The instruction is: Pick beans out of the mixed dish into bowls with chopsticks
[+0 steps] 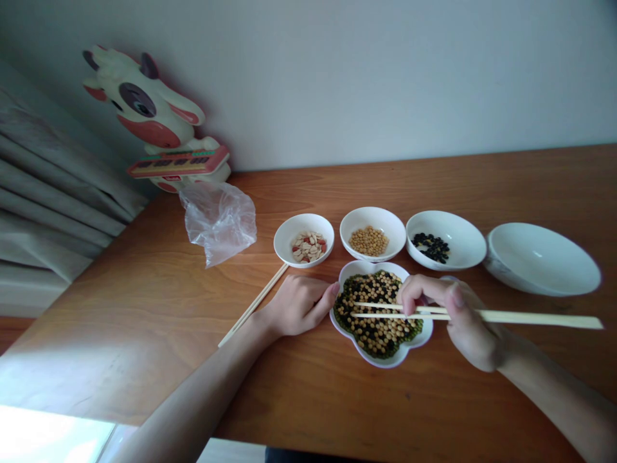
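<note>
Pinching a pair of wooden chopsticks (530, 316) in your right hand (463, 318), you hold them level across a flower-shaped white dish (385, 364); your fingers curl together around the sticks, which run close and nearly parallel, with their tips over the middle of the dish; you cannot tell from this view whether they clamp a bean. The dish holds a heaped mix of soybeans, black beans and green mung beans (373, 315). Your left hand (299, 305) rests on the wooden table (308, 399) with its fingers (322, 302) together and holding nothing; its fingertips sit at the dish's left rim, though you cannot tell whether they touch it. A second pair of chopsticks (253, 305) lies just behind that hand, angled toward a small white bowl (303, 222) of split peanuts (308, 247). Beside it, a second white bowl (373, 215) holds soybeans (369, 241); a third white bowl (463, 235) holds black beans (431, 247); a larger white bowl (544, 257) sits furthest right. A crumpled plastic bag (218, 222) lies on the table near a cow-shaped toy (144, 106), with a gray curtain (43, 193) to your left.
</note>
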{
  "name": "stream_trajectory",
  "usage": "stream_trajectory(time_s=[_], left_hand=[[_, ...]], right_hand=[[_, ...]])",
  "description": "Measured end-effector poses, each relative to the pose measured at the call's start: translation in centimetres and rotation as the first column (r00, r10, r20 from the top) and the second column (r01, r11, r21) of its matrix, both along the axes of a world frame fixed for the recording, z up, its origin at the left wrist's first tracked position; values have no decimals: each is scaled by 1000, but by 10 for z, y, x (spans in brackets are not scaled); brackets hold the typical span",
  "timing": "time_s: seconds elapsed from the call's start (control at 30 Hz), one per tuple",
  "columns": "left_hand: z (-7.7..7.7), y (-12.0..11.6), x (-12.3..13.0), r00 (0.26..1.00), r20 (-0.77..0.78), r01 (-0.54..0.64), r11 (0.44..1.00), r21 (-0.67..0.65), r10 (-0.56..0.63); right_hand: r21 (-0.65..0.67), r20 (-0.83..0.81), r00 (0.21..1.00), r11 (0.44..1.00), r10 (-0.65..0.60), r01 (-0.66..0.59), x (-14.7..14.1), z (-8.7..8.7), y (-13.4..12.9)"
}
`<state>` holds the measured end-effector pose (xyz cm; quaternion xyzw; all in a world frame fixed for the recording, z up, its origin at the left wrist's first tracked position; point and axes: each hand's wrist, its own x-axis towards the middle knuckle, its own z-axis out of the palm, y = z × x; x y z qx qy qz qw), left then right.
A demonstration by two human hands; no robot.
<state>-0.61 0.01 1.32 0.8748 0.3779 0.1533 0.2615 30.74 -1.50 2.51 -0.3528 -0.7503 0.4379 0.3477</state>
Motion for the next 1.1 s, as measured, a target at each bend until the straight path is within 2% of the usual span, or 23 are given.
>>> stream_trajectory(time_s=[0.1, 0.3, 0.57, 0.83, 1.1], left_hand=[[1, 0, 0, 1000, 5, -2, 1000, 8, 2], [1, 0, 0, 1000, 1, -5, 1000, -8, 5], [2, 0, 1, 1000, 8, -11, 1000, -6, 11], [2, 0, 1, 1000, -1, -12, 1000, 2, 12], [1, 0, 0, 1000, 5, -2, 1000, -6, 2]], right_hand=[[-23, 43, 993, 994, 108, -107, 1, 1, 0], [-18, 75, 997, 999, 36, -35, -4, 8, -3], [-19, -25, 1000, 1000, 7, -8, 0, -3, 0], [-9, 11, 1000, 1000, 25, -25, -4, -1, -3], [35, -51, 997, 998, 49, -47, -7, -4, -3]])
